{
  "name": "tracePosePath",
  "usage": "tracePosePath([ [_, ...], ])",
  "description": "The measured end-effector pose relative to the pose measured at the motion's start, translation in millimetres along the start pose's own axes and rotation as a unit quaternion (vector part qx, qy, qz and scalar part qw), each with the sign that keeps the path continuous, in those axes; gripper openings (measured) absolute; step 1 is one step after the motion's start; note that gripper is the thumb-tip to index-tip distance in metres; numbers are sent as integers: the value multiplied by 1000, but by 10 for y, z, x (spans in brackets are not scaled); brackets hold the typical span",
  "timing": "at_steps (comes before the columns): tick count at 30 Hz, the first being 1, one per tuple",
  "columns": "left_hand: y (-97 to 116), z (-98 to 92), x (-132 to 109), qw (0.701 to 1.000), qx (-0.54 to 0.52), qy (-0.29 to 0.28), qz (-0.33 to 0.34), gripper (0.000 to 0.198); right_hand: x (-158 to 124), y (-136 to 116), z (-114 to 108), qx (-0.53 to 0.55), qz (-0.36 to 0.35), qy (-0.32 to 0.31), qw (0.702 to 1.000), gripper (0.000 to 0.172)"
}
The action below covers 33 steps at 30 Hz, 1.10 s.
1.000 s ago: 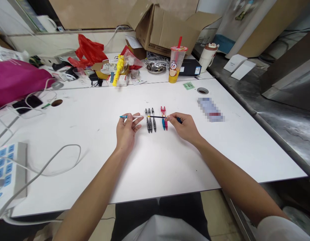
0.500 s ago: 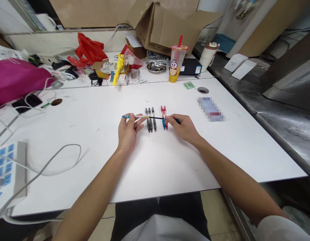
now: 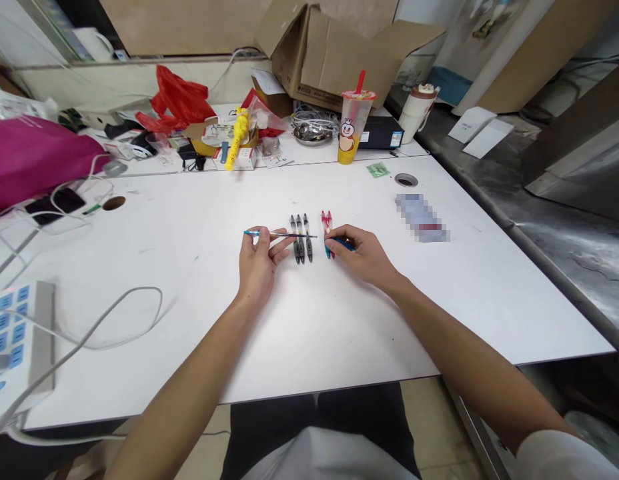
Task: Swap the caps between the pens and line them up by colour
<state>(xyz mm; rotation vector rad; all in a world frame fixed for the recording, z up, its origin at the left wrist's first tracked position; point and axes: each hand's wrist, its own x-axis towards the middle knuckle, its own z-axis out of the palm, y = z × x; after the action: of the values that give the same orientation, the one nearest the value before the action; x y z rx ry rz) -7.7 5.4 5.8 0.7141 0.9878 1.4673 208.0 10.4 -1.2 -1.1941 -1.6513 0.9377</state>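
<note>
My left hand (image 3: 258,263) pinches the clear, blue-ended upper barrel of a pen (image 3: 251,233), held level above the table. A dark ink refill (image 3: 289,235) sticks out of that barrel toward the right, its thin metal tip free. In my right hand (image 3: 362,252) is the blue front section of the pen (image 3: 341,243), gripped between thumb and fingers. A small gap separates it from the refill tip. Beneath the refill lie three black pens (image 3: 302,251) side by side. Two red-topped pens (image 3: 326,219) lie by my right fingertips, partly hidden; a teal lower end shows on one.
A drink cup with a red straw (image 3: 356,127), a yellow stick-like object (image 3: 236,143) and a cardboard box (image 3: 329,60) stand at the back. At right lie a green packet (image 3: 378,170) and a pixelated item (image 3: 422,219). A power strip (image 3: 24,340) with cables is at left.
The refill, which spanned from the barrel to my right fingers, now sits deeper in the barrel with its tip free. My right hand has let go of the refill and still holds the blue section.
</note>
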Motion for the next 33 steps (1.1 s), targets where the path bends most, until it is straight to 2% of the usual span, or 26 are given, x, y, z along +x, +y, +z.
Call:
tracePosePath([
  [3,-5,15,-14,1000,3,-11,2,30,6,2,4,-25,-13,10,1000,25],
  [12,-74,66,-80,999,6,-51,-9,35,-7,4,44,-48,-59,-11,997,23],
  [17,-81,59,-68,999,5,-49,-15,36,-25,3,54,-47,-85,-36,995,30],
  [22,-78,59,-69,999,10,-44,-11,36,-18,6,77,0,-49,11,999,25],
  [29,-141,94,-115,994,21,-100,-35,32,-49,-57,119,-8,-17,5,1000,28],
  [33,-128,78,-93,996,6,-81,-40,30,-54,-24,131,29,-19,-15,999,32],
])
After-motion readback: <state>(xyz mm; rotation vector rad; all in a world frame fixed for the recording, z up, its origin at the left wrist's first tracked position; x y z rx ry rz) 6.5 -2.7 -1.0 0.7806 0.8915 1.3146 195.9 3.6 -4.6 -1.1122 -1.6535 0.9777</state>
